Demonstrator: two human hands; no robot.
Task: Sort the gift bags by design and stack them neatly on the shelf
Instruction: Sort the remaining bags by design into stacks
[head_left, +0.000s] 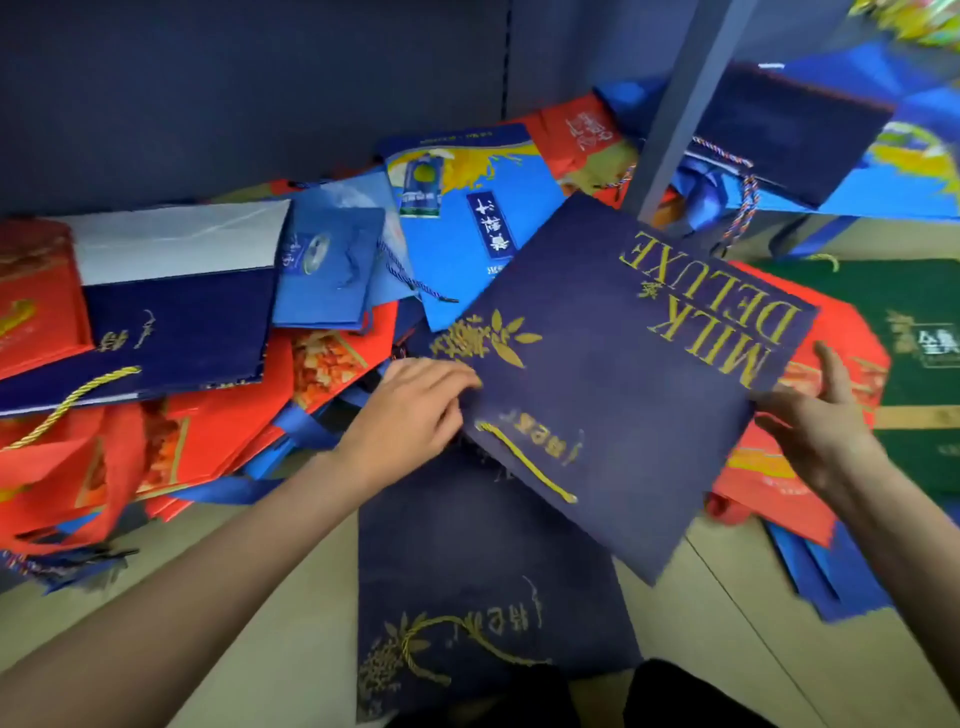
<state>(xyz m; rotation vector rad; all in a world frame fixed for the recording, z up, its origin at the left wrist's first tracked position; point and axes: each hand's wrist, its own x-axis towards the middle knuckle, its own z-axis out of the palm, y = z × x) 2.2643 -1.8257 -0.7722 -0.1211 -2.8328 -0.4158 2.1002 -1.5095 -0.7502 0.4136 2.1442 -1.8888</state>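
1. The navy MILK DELUXE gift bag (623, 384) is held flat above the floor, turned askew; its long axis runs from 11 o'clock to 5 o'clock, gold lettering upside down toward 1 o'clock, yellow cord handle toward 7 o'clock.
2. The left hand (415, 410) pinches the bag's edge at 9 o'clock, fingers curled on it.
3. The right hand (821, 415) grips the opposite edge at 3 o'clock, thumb raised.
4. A second navy bag (467, 597) lies on the floor under it, partly covered.
5. The heap of red and blue bags (234, 332) at 10 o'clock overlaps; the designs are blurred.
6. A green bag (914, 364) at 3 o'clock is cut off by the frame.
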